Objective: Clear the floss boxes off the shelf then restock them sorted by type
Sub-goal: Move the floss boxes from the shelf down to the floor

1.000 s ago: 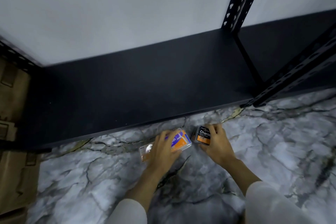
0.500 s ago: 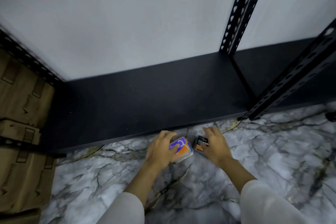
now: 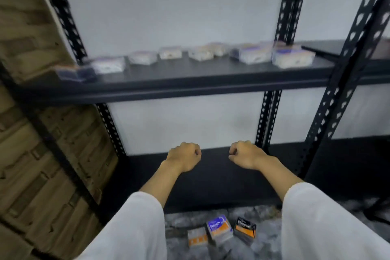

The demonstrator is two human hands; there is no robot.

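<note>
Several clear floss boxes (image 3: 249, 54) lie in a loose row on the upper black shelf (image 3: 190, 84), blurred by camera motion. On the marble floor below stand a purple-and-orange box (image 3: 218, 229), a black charcoal box (image 3: 245, 228) and a smaller orange-and-white box (image 3: 197, 237). My left hand (image 3: 185, 157) and my right hand (image 3: 244, 154) hang raised in front of the lower shelf (image 3: 211, 186), both with fingers curled and nothing in them. They are well above the floor boxes and below the upper shelf.
Black perforated uprights (image 3: 346, 53) frame the shelf bay; another pair (image 3: 290, 2) stands at the back. Stacked brown cardboard boxes (image 3: 42, 154) fill the left side. A white wall lies behind the shelves. A neighbouring shelf unit continues to the right.
Both hands let go of the boxes on the floor and rose in front of the lower shelf. The view tilted up, bringing the upper shelf with its boxes into sight.
</note>
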